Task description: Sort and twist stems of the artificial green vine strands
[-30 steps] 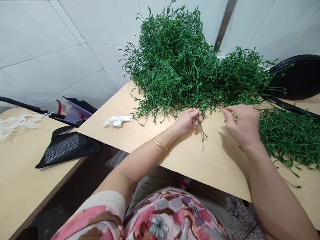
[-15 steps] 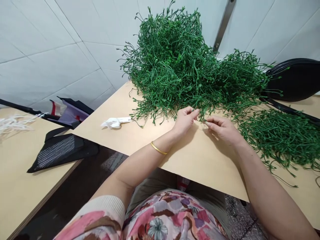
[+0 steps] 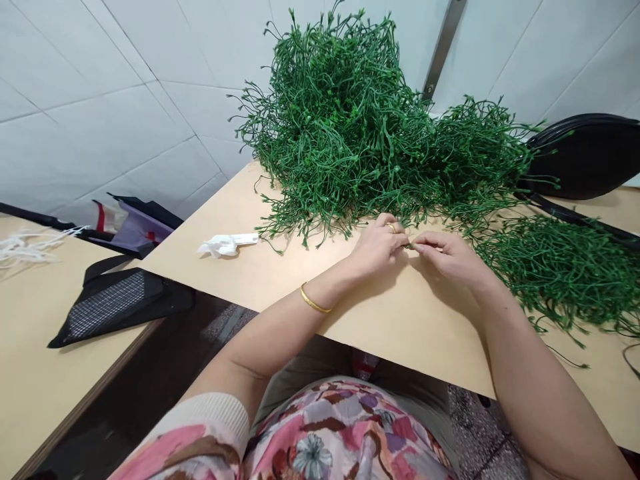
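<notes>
A big heap of thin green plastic plant stems [image 3: 345, 133] with small budded tips covers the back of the wooden table [image 3: 300, 280]. In front of it my left hand [image 3: 383, 245] and my right hand [image 3: 445, 255] meet, fingertips almost touching. My right thumb and forefinger pinch a small green stem piece [image 3: 410, 247]. The left fingers are closed at the same piece, mostly hiding it. To the right of my right hand lies a smaller, flatter pile of green stems [image 3: 570, 267].
A crumpled white tissue [image 3: 225, 245] lies left of the heap. At the right back stands a black bag [image 3: 583, 157] with a strap. On the left table are white strips [image 3: 30, 245], a black mesh pouch [image 3: 120, 303] and a folded umbrella [image 3: 135, 223]. A tiled wall closes the back.
My left hand has turned over and moved right, closing up to the right fingertips. My right hand stays nearly in place. The view has shifted slightly.
</notes>
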### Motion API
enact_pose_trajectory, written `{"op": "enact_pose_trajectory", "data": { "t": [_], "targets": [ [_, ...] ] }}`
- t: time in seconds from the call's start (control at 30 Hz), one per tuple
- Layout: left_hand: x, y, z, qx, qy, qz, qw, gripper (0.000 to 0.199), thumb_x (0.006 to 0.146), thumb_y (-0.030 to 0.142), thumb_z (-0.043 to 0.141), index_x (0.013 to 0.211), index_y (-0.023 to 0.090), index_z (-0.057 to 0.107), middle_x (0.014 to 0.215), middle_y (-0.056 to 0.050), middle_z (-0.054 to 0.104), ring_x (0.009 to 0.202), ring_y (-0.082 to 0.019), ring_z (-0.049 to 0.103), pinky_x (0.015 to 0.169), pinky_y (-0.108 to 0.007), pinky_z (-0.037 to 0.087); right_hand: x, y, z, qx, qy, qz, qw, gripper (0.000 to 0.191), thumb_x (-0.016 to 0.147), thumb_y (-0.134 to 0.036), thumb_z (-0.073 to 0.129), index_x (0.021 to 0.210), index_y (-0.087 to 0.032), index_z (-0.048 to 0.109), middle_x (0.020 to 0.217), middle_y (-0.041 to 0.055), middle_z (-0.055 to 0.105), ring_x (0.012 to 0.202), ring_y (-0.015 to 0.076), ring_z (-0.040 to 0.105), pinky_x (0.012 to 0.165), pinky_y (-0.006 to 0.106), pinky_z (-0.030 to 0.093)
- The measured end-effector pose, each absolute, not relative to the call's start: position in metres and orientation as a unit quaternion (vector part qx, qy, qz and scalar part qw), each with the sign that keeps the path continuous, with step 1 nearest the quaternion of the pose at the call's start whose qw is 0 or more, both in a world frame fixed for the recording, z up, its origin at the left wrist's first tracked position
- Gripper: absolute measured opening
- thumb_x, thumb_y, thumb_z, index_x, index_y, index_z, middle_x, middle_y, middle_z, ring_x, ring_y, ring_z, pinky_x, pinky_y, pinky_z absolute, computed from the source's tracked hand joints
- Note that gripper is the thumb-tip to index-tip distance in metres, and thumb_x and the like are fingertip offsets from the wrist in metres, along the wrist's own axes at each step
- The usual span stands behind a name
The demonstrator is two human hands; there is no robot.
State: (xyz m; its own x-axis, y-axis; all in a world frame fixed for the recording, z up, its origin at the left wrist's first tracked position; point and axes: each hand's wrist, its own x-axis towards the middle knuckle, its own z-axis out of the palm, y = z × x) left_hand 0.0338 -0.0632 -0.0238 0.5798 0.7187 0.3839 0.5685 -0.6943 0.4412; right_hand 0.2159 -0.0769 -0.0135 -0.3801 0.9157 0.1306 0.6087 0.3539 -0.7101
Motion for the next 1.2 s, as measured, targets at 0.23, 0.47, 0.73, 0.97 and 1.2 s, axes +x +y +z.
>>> {"op": "enact_pose_trajectory", "data": {
  "t": [0.23,0.47,0.73,0.97,1.2],
  "targets": [
    [0.036,-0.066,-0.024,0.705,0.394,0.332,0.488,0.025,0.078,0.027,0.055,0.058,0.013,0.055,0.053,0.002,0.045,0.053,-0.007,0.038,0.056,-0.025,0.03,0.218,-0.075,-0.011,-0.511,-0.694,0.03,0.506,0.015,0.082,-0.027,0.053,0.084,-0.018,0.064,0.092,0.0088,0.06,0.092,0.0213,0.055,0.08,0.035,0.043],
    [0.033,-0.063,-0.023,0.512,0.358,0.395,0.674,0.017,0.075,0.028,0.062,0.07,0.012,0.061,0.066,-0.001,0.058,0.06,-0.007,0.049,0.062,-0.024,0.037,0.204,-0.086,-0.011,-0.484,-0.711,0.103,0.5,0.018,0.085,-0.029,0.053,0.072,-0.019,0.06,0.072,0.0037,0.06,0.071,0.0162,0.054,0.068,0.031,0.042],
    [0.034,-0.06,-0.024,0.472,0.285,0.391,0.737,0.014,0.076,0.017,0.059,0.063,0.011,0.058,0.062,-0.001,0.057,0.059,-0.007,0.052,0.065,-0.024,0.04,0.196,-0.083,-0.018,-0.504,-0.708,0.25,0.427,0.018,0.082,-0.031,0.056,0.079,-0.017,0.067,0.074,0.0031,0.064,0.069,0.0144,0.055,0.064,0.028,0.041],
    [0.035,-0.059,-0.024,0.521,0.387,0.427,0.63,0.014,0.073,0.014,0.058,0.059,0.012,0.056,0.057,0.0,0.053,0.056,-0.006,0.047,0.057,-0.021,0.034,0.2,-0.082,-0.022,-0.504,-0.704,0.169,0.471,0.015,0.082,-0.028,0.055,0.075,-0.018,0.064,0.074,0.0029,0.063,0.07,0.0155,0.055,0.066,0.03,0.042],
    [0.037,-0.067,-0.023,0.63,0.415,0.432,0.494,0.017,0.074,0.021,0.054,0.059,0.013,0.056,0.055,0.002,0.049,0.056,-0.007,0.04,0.055,-0.024,0.03,0.199,-0.086,-0.015,-0.436,-0.724,0.112,0.523,0.014,0.083,-0.029,0.055,0.083,-0.021,0.067,0.084,0.0051,0.061,0.076,0.0163,0.057,0.066,0.031,0.046]
  ]
}}
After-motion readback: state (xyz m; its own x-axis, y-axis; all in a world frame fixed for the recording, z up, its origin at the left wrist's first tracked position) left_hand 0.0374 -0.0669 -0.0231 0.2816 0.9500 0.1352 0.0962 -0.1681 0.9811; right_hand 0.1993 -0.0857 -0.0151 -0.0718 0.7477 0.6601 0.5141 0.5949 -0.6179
